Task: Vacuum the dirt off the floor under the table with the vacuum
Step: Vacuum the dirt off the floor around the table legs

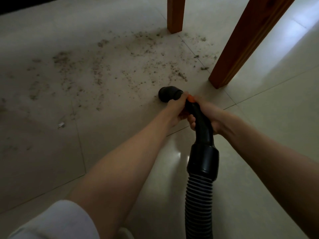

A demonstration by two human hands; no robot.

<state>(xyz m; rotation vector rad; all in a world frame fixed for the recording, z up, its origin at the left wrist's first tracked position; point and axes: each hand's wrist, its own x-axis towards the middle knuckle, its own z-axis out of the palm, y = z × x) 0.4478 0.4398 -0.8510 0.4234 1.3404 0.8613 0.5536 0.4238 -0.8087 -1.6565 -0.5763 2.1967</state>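
Both hands hold the black vacuum handle [202,125]. My left hand [177,109] grips its front part just behind the round black nozzle [168,94], which points down at the pale tiled floor [120,121]. My right hand [209,116] is curled round the curved grip, with its thumb near an orange button [190,98]. A ribbed grey hose [198,202] runs from the handle's collar toward the bottom edge. Dark dirt [103,66] lies scattered over the tiles ahead and to the left of the nozzle, up to the table legs.
Two brown wooden table legs stand on the floor: one at the back [175,16], one nearer on the right [241,49], close to the nozzle. A small pale scrap [61,125] lies on the left tiles. A dark strip runs along the far top-left edge.
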